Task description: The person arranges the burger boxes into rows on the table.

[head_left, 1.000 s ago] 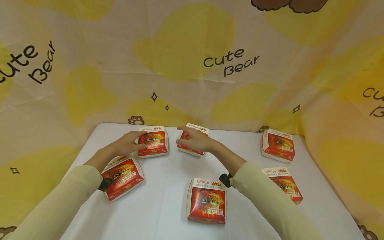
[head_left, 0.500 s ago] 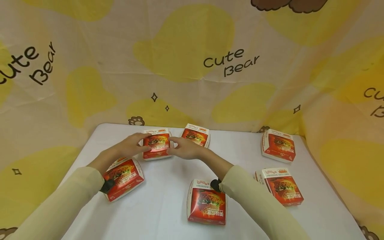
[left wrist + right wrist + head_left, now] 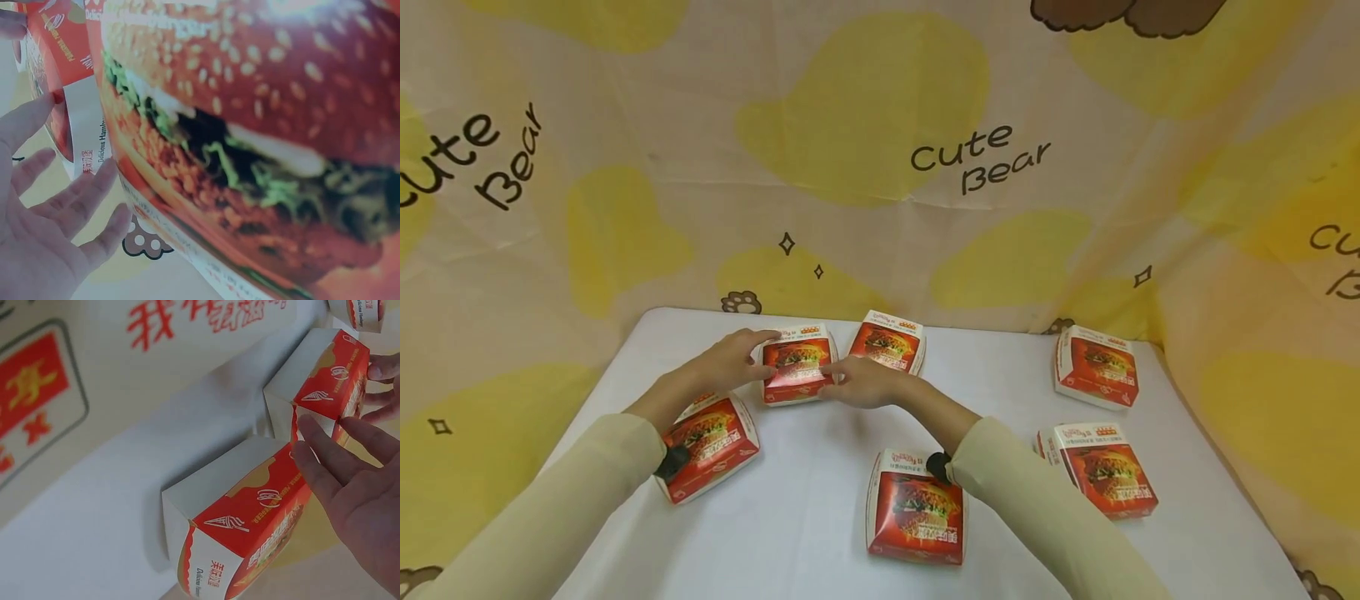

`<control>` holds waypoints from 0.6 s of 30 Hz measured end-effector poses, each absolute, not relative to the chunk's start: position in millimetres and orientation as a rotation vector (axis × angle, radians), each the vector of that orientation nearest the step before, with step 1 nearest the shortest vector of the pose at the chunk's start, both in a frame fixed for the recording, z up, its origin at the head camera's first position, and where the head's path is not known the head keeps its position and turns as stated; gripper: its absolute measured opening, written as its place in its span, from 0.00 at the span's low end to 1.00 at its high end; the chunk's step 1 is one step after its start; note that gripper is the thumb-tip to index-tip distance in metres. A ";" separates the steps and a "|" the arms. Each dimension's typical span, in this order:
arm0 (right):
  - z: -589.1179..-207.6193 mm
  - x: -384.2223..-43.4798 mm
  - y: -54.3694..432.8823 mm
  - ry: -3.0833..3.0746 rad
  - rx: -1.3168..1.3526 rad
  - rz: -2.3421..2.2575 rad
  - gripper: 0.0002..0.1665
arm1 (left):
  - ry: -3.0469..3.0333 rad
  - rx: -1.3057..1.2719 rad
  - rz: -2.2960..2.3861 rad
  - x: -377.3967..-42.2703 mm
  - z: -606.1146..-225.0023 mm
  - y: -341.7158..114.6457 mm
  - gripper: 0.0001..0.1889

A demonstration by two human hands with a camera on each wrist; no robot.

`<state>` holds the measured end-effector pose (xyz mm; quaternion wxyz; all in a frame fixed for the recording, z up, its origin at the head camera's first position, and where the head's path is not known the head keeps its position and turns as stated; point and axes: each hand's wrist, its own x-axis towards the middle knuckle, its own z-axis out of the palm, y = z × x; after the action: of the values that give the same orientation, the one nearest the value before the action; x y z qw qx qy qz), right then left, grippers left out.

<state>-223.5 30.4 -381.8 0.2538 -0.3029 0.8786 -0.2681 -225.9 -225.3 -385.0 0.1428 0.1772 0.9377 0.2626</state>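
In the head view, a red and white burger box point(image 3: 800, 354) lies near the table's back edge between the two hands. My left hand point(image 3: 727, 362) spans its left side, with the thumb over the top's edge and a finger at the far left corner. On the opposite side my right hand point(image 3: 867, 382) touches the box with its fingertips. The right wrist view shows the right hand point(image 3: 359, 469) with fairly straight fingers against the box's side point(image 3: 322, 381). The left hand point(image 3: 50, 206) in its own wrist view has its fingers spread beside the box.
A matching box point(image 3: 887, 342) sits just behind the right hand. Another box point(image 3: 711, 446) lies under the left forearm, one point(image 3: 917, 508) at front centre, and two more boxes point(image 3: 1096, 367) at right. A patterned cloth point(image 3: 880, 167) hangs behind the white table point(image 3: 805, 517).
The box between the hands has shifted right and slightly nearer. My right hand has moved left, from over the back-centre box to this box's right side; the left hand has shifted slightly right with it.
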 end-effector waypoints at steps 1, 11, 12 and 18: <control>-381.8 -223.5 30.2 2.387 -0.825 -0.719 0.33 | 2.704 0.484 0.749 -226.0 -385.2 -225.1 0.35; -381.6 -223.5 28.8 2.400 -0.791 -0.724 0.35 | 2.704 0.466 0.688 -227.0 -385.1 -225.0 0.38; -381.3 -223.1 28.6 2.406 -0.783 -0.724 0.35 | 2.703 0.474 0.688 -227.2 -385.6 -224.9 0.37; -380.5 -219.8 28.0 2.424 -0.772 -0.644 0.36 | 2.714 0.454 0.689 -226.0 -386.9 -221.8 0.37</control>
<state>-219.8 28.0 -380.5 0.2558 -0.2844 0.8930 -0.2371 -226.0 -221.8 -386.9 0.1520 0.1582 0.9456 0.2401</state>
